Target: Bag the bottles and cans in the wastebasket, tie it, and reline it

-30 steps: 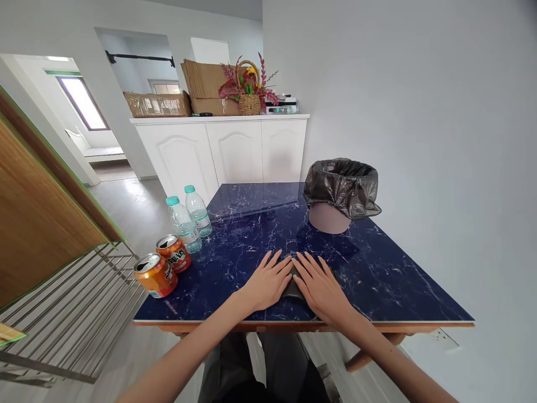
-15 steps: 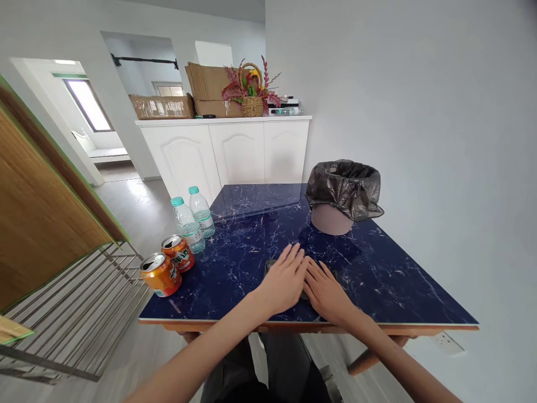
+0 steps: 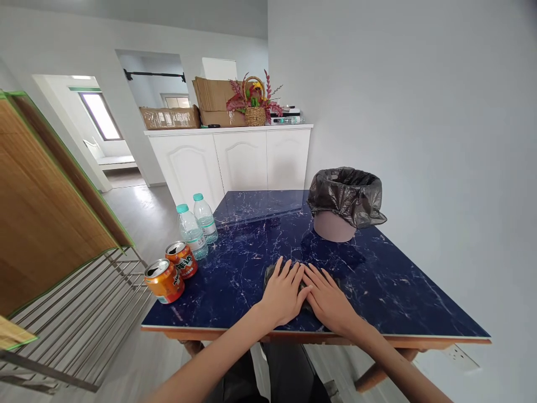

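the left hand point(image 3: 287, 294) and right hand point(image 3: 329, 302) lie flat and open, fingers straight, on a dark thing point(image 3: 269, 273) near the front edge of the blue surface point(image 3: 398, 285). the hands grip nothing; they seem to press it so it stays put. two bottles point(image 3: 192, 232) and two orange cans point(image 3: 165, 284) stand on the left, maybe out of the way. a black bag point(image 3: 342, 193) folds over the bin point(image 3: 333, 226), likely so it won't slip in. behind is a white cupboard point(image 3: 241, 159) with boxes point(image 3: 172, 118) and a flower basket point(image 3: 255, 116) on top.
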